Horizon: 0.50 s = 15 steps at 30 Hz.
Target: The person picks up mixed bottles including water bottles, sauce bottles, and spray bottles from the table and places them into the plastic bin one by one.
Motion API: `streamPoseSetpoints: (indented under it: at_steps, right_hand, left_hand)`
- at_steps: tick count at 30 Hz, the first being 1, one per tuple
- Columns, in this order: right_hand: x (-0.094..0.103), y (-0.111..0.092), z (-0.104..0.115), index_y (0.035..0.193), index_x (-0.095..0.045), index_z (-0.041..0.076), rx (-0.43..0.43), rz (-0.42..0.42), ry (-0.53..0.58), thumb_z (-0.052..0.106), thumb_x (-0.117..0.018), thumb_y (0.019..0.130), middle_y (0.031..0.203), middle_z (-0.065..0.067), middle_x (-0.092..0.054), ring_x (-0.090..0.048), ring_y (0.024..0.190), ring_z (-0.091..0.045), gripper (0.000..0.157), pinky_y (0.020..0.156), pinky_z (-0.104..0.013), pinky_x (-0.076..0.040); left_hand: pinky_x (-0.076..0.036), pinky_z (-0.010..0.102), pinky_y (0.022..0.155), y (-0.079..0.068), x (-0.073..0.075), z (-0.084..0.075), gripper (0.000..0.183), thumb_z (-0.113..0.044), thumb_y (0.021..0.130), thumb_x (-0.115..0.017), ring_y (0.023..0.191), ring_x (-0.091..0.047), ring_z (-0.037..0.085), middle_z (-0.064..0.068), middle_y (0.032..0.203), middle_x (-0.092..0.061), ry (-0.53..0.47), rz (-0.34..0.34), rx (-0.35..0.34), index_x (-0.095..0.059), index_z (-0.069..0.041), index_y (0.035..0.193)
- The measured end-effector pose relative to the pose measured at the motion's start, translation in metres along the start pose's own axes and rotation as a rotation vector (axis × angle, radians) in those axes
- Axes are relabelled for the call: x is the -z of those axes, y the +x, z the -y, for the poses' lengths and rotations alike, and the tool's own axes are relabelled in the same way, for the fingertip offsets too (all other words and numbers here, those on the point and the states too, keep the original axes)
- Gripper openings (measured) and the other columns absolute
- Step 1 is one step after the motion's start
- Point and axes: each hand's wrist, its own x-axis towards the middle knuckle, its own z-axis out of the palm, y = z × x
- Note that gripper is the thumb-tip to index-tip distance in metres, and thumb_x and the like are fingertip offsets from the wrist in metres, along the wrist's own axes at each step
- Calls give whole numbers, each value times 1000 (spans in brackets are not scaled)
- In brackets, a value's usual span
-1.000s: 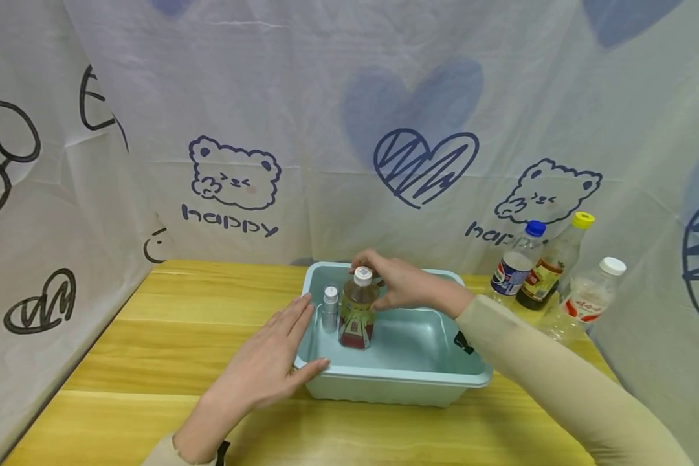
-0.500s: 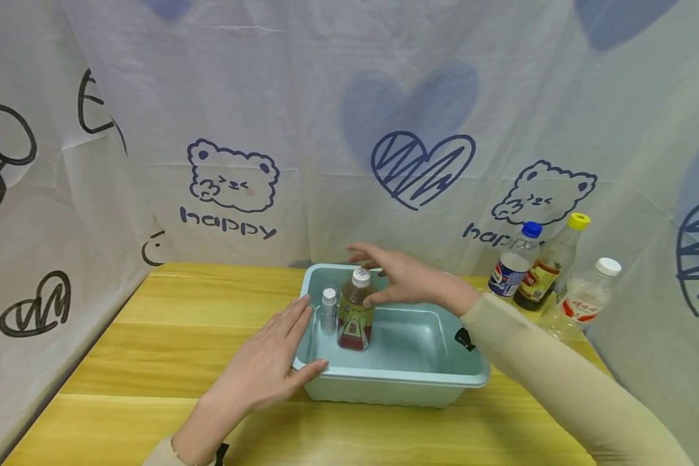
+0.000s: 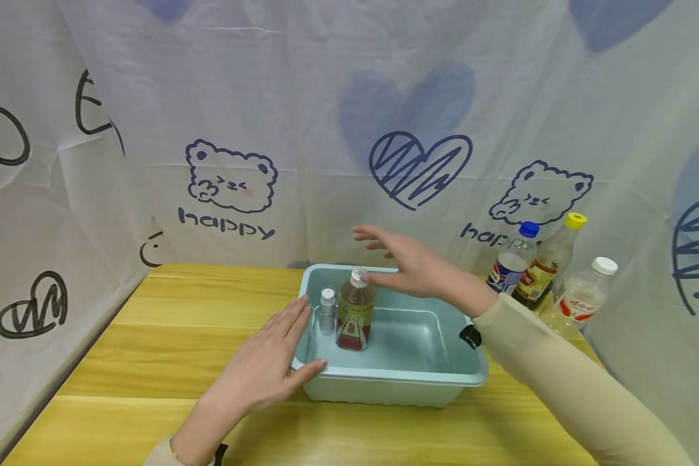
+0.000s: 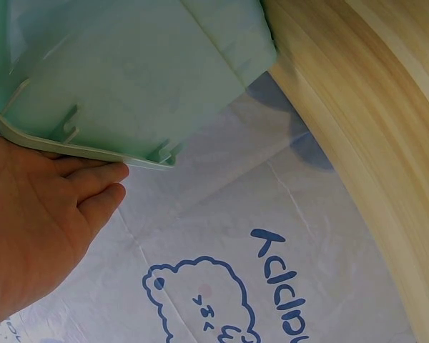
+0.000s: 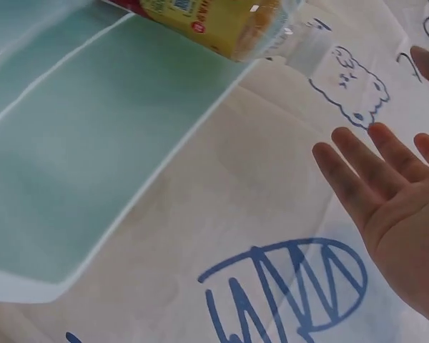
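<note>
A light teal plastic tub [image 3: 384, 388] stands on the wooden table. In its left part a bottle [image 3: 354, 317] with a white cap and a yellow-green and red label stands upright, beside a small clear bottle [image 3: 327, 314] with a white cap. My left hand [image 3: 268, 359] rests on the tub's left rim with straight fingers; the left wrist view shows those fingers [image 4: 93, 179] along the rim's outer edge. My right hand [image 3: 413, 262] hovers over the back of the tub, fingers spread and holding nothing. In the right wrist view the labelled bottle [image 5: 214, 21] is apart from this hand.
Right of the tub stand a blue-capped Pepsi bottle [image 3: 508, 268], a yellow-capped bottle of dark liquid [image 3: 538, 278] and a white-capped clear bottle [image 3: 579, 301]. A printed white curtain [image 3: 320, 129] hangs behind the wooden table [image 3: 169, 323].
My right hand has let go of the labelled bottle and risen up and to the right. The bottle stays standing in the tub. My left hand has kept its place on the rim.
</note>
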Motion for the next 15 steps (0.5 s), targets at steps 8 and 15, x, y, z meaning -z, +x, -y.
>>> streamPoseSetpoints:
  at_steps: [8, 15]
  right_hand:
    - [10, -16, 3, 161, -36, 12, -14, -123, -81, 22, -75, 98, 161, -8, -46, -54, 138, -33, 75, 110, -50, -51]
    - [17, -33, -1, 151, -53, 10, 82, -282, -242, 20, -76, 97, 152, -11, -55, -59, 131, -32, 60, 104, -50, -55]
  left_hand:
    - [-30, 49, 125, 0, 0, 0, 92, -67, 102, -46, 158, -23, 32, 17, 171, -21, -8, 3, 6, -33, 3, 160]
    - [-30, 49, 125, 0, 0, 0, 93, -68, 102, -46, 157, -23, 32, 17, 171, -21, -3, 7, 14, -32, 2, 161]
